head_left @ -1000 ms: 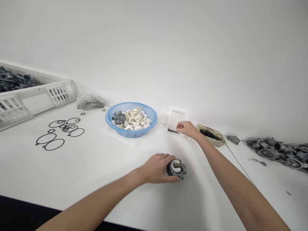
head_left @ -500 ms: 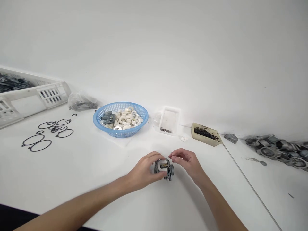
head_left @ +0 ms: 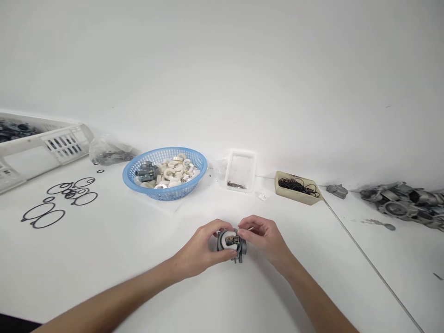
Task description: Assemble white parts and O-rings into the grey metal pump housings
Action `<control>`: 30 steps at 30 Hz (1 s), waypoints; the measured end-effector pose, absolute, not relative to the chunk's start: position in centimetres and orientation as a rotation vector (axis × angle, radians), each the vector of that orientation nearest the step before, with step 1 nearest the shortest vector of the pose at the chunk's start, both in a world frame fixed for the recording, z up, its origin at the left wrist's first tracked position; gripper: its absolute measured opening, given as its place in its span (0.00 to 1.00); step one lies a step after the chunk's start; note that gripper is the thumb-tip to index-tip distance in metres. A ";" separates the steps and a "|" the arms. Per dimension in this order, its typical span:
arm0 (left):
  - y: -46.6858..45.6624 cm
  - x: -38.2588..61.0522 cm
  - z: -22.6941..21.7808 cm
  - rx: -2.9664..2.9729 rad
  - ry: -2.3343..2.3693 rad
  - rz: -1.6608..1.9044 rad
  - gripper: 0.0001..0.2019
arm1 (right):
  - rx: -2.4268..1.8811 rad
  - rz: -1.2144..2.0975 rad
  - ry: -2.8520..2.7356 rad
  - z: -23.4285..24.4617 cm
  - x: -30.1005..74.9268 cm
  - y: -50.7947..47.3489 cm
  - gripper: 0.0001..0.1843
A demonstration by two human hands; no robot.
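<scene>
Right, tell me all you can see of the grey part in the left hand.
The grey part looks metallic, compact and irregular, with a rounded projection at its right and small prongs on its near side. A white C-shaped piece curves around brass-coloured fittings on top. The left hand holds it from the left; the right hand is at its far right edge, contact unclear. It is on or just above the white table.

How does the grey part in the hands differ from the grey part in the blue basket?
The held part shows a white C-shaped piece on top; the basket part shows none on its visible side. The left hand grips the held part, with the right hand at its edge; the basket part lies untouched beside white pieces. Both are grey.
</scene>
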State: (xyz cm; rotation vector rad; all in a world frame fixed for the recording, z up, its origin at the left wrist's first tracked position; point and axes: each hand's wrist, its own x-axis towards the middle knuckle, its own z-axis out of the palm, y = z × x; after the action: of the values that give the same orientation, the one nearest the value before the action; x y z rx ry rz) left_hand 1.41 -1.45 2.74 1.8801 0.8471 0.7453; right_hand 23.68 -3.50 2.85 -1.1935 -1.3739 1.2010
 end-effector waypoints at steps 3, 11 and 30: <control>-1.5 1.4 2.7 1.903 0.842 0.748 0.16 | -1.204 1.192 -1.386 2.4 23.9 -3.3 0.12; -1.5 1.2 2.3 1.908 0.807 0.756 0.17 | -1.213 1.209 -1.391 2.1 24.0 -3.0 0.15; -1.5 1.3 2.1 1.953 0.832 0.788 0.16 | -1.219 1.211 -1.522 3.1 24.1 -3.2 0.13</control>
State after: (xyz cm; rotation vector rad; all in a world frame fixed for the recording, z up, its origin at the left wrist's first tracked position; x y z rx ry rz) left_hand 1.28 -1.48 2.13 1.9531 0.8321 0.7880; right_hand 24.11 -3.20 3.06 -1.2195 -1.5224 1.2110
